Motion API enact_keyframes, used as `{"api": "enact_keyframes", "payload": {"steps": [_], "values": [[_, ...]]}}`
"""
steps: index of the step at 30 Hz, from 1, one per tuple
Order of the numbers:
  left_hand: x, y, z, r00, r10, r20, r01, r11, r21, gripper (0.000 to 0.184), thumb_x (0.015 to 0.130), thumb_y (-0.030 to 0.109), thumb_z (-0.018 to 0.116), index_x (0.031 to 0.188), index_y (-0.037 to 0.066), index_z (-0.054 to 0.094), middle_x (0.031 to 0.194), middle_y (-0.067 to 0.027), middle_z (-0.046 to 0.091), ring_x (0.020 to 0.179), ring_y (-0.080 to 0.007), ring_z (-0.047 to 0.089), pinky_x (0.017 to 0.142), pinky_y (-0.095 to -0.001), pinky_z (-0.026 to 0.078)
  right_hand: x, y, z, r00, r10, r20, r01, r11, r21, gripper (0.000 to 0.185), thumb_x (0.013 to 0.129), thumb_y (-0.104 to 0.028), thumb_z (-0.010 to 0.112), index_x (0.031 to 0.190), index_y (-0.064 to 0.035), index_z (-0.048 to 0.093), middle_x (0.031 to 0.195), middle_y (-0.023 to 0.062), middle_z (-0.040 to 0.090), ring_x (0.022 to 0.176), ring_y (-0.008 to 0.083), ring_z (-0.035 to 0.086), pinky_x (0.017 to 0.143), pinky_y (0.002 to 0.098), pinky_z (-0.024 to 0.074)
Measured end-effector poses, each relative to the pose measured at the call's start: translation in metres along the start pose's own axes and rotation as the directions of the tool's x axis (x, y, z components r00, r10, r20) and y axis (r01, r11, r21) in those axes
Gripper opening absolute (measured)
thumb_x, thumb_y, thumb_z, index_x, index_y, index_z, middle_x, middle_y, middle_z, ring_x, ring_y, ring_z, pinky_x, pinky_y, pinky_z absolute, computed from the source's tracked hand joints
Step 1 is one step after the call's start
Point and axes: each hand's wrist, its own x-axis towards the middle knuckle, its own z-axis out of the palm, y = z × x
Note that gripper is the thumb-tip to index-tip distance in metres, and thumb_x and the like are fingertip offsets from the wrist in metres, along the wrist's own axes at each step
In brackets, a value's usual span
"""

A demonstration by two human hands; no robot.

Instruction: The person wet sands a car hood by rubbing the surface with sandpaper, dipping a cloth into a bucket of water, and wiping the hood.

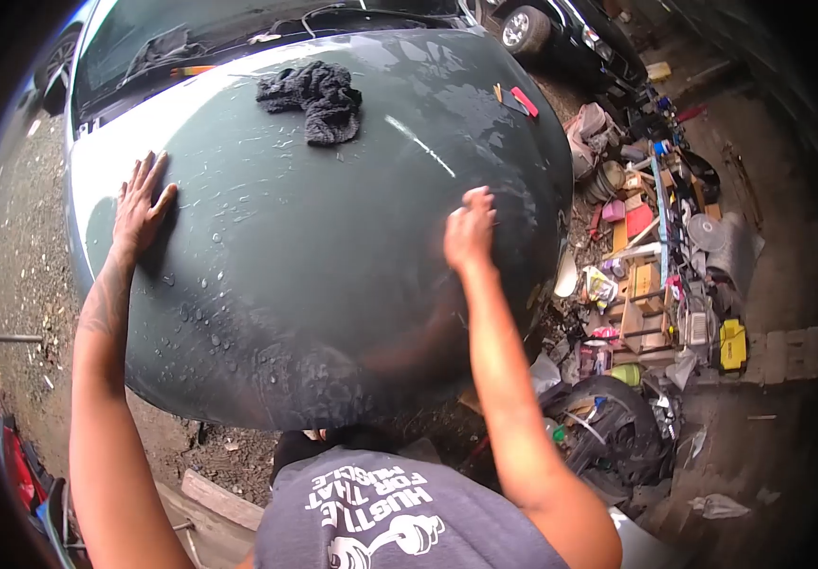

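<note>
A dark green car hood [305, 228] spreads in front of me, wet with water drops and smears. My left hand [142, 209] lies flat on its left side, fingers stretched out, holding nothing. Over the right part of the hood, my right hand [471, 228] is closed; what is in its fingers, if anything, is hidden. A white streak [418, 145] runs across the paint just beyond that hand. Farther up lies a crumpled dark towel [319, 102]. Near the hood's right edge rest a small red flat piece [525, 101] and a dark flat piece [510, 99] beside it.
Behind the hood is the windshield [181, 38] with a wiper at its base. Another vehicle's wheel [526, 29] shows at the top right. Tools, boxes and a yellow case [732, 344] clutter the ground on the right. Gravel [25, 228] lies on the left.
</note>
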Motion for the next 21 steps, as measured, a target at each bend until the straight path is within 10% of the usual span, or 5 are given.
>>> {"api": "enact_keyframes", "payload": {"steps": [3,10,14,18,21], "values": [[0.001,-0.002,0.001,1.000,0.000,0.009,0.000,1.000,0.011,0.071,0.093,0.067,0.037,0.153,0.030,0.029,0.162,-0.0049,0.020,0.150,-0.0273,0.013,0.120,-0.0518,0.011,-0.049,-0.064,0.013,0.924,-0.355,0.141,0.374,0.916,-0.147,0.060,0.093,-0.024,0.042,0.139,0.0126,0.032,0.147,0.0323,0.031,0.139,0.0474,0.028,0.116,0.0516,0.0233],[-0.001,0.004,-0.005,0.999,-0.029,0.027,0.028,0.999,0.019,0.071,0.093,0.066,0.037,0.154,0.030,0.027,0.162,-0.0053,0.018,0.150,-0.0274,0.013,0.120,-0.0517,0.012,0.103,-0.002,0.031,0.981,0.144,0.126,-0.117,0.972,-0.203,0.060,0.099,-0.028,0.030,0.147,0.0089,0.026,0.155,0.0297,0.020,0.145,0.0439,0.019,0.119,0.0492,0.0172],[-0.001,0.004,-0.005,0.999,-0.037,0.037,0.036,0.999,0.032,0.070,0.094,0.065,0.037,0.154,0.030,0.026,0.162,-0.0045,0.017,0.150,-0.0269,0.013,0.120,-0.0509,0.011,-0.003,-0.081,0.051,0.910,-0.390,0.139,0.404,0.911,-0.089,0.054,0.094,-0.021,0.038,0.141,0.0057,0.035,0.150,0.0311,0.029,0.141,0.0469,0.027,0.116,0.0513,0.0226],[-0.001,0.005,-0.007,0.999,-0.029,0.035,0.029,1.000,0.009,0.069,0.094,0.062,0.040,0.154,0.030,0.026,0.162,-0.0050,0.017,0.150,-0.0271,0.013,0.120,-0.0501,0.010,0.081,-0.067,0.028,0.956,-0.122,0.266,0.118,0.992,0.033,0.055,0.094,-0.024,0.037,0.140,0.0067,0.038,0.152,0.0271,0.030,0.142,0.0425,0.028,0.116,0.0502,0.0248],[-0.001,0.007,-0.011,0.998,-0.043,0.044,0.043,0.999,-0.008,0.069,0.094,0.060,0.041,0.154,0.029,0.027,0.162,-0.0054,0.017,0.150,-0.0267,0.012,0.120,-0.0495,0.009,0.144,-0.030,0.063,1.000,-0.029,0.007,0.029,0.996,-0.080,0.050,0.094,-0.022,0.037,0.134,0.0072,0.043,0.148,0.0285,0.035,0.138,0.0440,0.032,0.114,0.0504,0.0277]]}}
